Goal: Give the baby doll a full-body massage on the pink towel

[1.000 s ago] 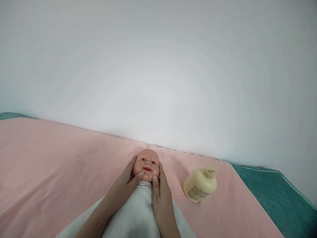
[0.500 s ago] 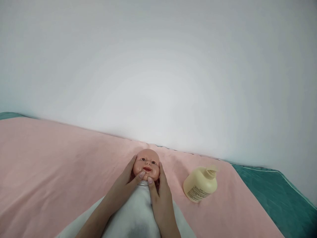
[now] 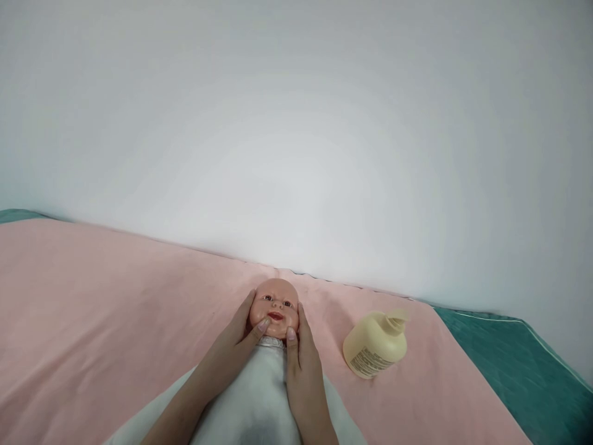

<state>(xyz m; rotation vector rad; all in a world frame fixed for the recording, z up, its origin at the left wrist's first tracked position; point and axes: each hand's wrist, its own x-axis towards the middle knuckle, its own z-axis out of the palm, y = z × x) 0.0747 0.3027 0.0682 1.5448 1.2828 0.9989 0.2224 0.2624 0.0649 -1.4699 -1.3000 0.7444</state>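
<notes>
A baby doll (image 3: 277,295) lies on its back with its bald head away from me. White cloth (image 3: 250,395) covers its body up to the neck. My left hand (image 3: 238,337) cups the left side of the doll's head, its thumb lying on the lower cheek by the mouth. On the other side my right hand (image 3: 303,355) is curved around the head, with the thumb on the lower right cheek. The fingertips of both hands rest along the sides of the head, and some of the fingers are hidden behind it.
A pale yellow pump bottle (image 3: 374,345) with a printed label stands right of the doll. Beneath lies a pink sheet (image 3: 115,296), with a green cover (image 3: 523,364) showing at the right. Behind rises a plain white wall (image 3: 296,136).
My right thumb has shifted outward and slightly up, from near the chin to the doll's right-side cheek. My left thumb has moved slightly up and left. Doll and bottle stay put.
</notes>
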